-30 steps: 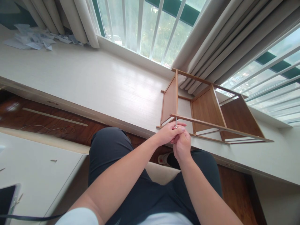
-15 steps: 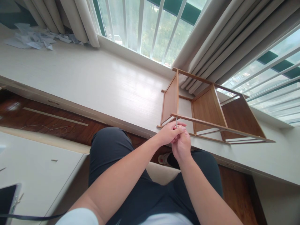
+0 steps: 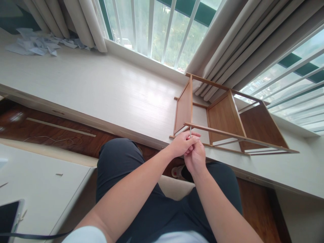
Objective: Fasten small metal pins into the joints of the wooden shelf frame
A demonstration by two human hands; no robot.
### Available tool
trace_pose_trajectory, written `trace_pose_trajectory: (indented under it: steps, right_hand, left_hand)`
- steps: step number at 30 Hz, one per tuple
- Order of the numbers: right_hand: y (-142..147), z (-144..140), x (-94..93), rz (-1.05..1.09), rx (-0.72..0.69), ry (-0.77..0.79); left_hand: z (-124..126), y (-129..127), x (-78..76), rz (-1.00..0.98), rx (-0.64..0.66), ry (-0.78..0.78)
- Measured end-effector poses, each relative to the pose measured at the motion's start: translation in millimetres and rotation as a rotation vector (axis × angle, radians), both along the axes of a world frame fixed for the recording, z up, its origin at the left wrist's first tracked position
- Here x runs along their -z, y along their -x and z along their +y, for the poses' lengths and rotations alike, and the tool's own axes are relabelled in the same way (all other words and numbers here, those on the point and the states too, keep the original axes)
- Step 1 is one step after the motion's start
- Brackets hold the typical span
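A wooden shelf frame lies on its side on the pale window ledge. My left hand and my right hand are pressed together at the frame's near left corner. Both close around a thin metal hex key that stands upright, its tip meeting the frame's near rail. The fingers hide the lower part of the key. My knees in dark trousers sit below the hands.
Curtains hang behind the frame against the barred window. Crumpled papers lie at the far left of the ledge. A thin wooden strip and a cord rest on the dark floor. A white board and a tablet are at lower left.
My hands stay clamped on the key at the same corner; only a slight shift of the fingers and the view shows.
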State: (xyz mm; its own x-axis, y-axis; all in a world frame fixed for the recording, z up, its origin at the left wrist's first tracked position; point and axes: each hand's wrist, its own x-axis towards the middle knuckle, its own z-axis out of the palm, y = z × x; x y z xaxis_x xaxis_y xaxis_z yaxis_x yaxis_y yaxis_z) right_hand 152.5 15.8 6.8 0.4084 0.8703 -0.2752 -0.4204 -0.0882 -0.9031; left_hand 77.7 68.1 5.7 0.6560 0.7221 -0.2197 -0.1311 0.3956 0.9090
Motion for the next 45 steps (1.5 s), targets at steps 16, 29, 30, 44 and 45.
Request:
trace_pose_trajectory:
  steps: [16, 29, 30, 44, 45]
  right_hand:
    - [-4, 0, 7.0, -0.131, 0.009, -0.086]
    - [-4, 3, 7.8, -0.304, 0.065, -0.095]
    - [-5, 3, 6.3, -0.407, 0.077, -0.098]
    - [-23, 1, -5.4, -1.032, -0.046, -0.074]
    - [-23, 0, -4.7, -1.014, -0.047, -0.075]
  left_hand:
    - [15, -2, 12.0, -0.083, -0.333, -0.038]
    - [14, -2, 12.3, -0.134, -0.336, 0.041]
    - [14, -2, 12.3, -0.141, -0.333, 0.043]
    - [15, -3, 16.7, -0.182, -0.305, 0.143]
    - [15, -3, 17.3, -0.18, -0.299, 0.15]
